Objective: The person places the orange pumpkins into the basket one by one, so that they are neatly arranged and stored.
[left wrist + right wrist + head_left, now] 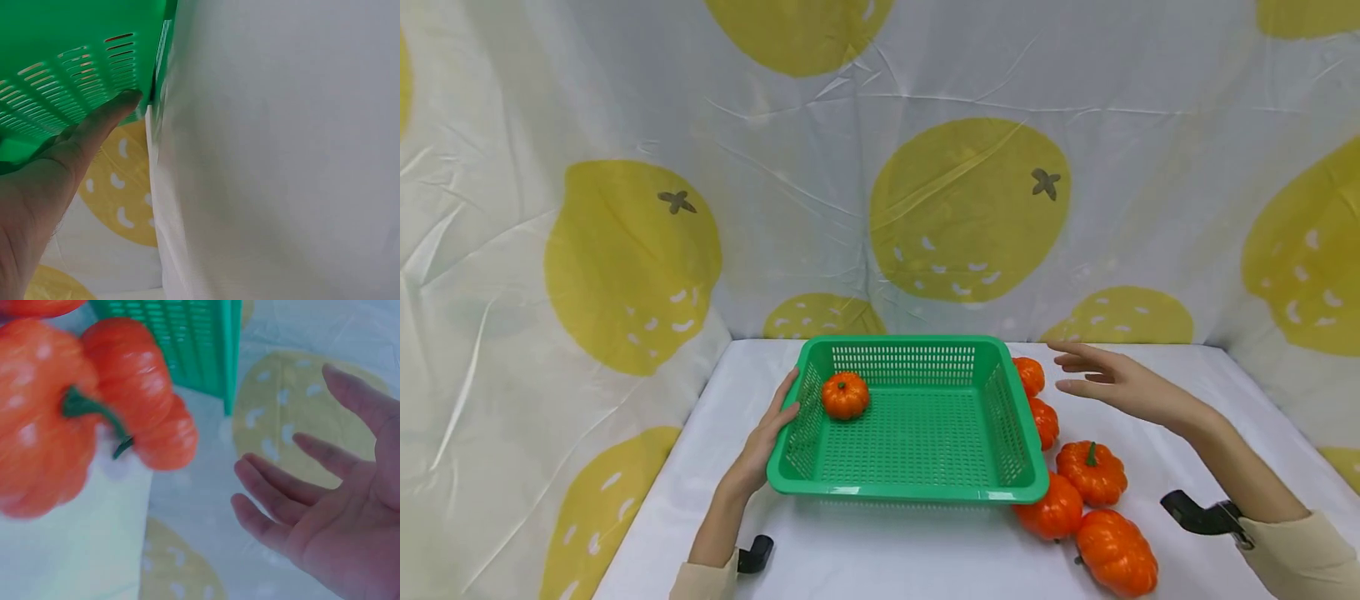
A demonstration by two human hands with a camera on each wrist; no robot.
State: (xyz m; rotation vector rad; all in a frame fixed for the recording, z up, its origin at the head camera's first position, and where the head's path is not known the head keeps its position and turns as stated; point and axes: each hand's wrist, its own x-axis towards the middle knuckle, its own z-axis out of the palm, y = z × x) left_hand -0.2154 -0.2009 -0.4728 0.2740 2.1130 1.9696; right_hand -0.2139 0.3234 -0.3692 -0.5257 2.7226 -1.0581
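Observation:
A green plastic basket (917, 492) stands on the white table, with one small orange pumpkin (846, 396) inside near its left wall. My left hand (763, 446) lies along the basket's left side with fairly straight fingers. In the left wrist view, a finger (106, 119) rests against the slotted outer wall (75, 37). To the right of the basket, my right hand (1123, 387) is raised with fingers spread and nothing in them. Nearest to it are two small pumpkins (1043, 421) beside the basket's right wall, partly hidden by the rim.
Larger orange pumpkins, one with a green stem (1092, 473), another at the basket's near right corner (1052, 508) and a third closer to me (1117, 552), lie on the table (887, 558). A lemon-print cloth (805, 208) hangs behind and at both sides.

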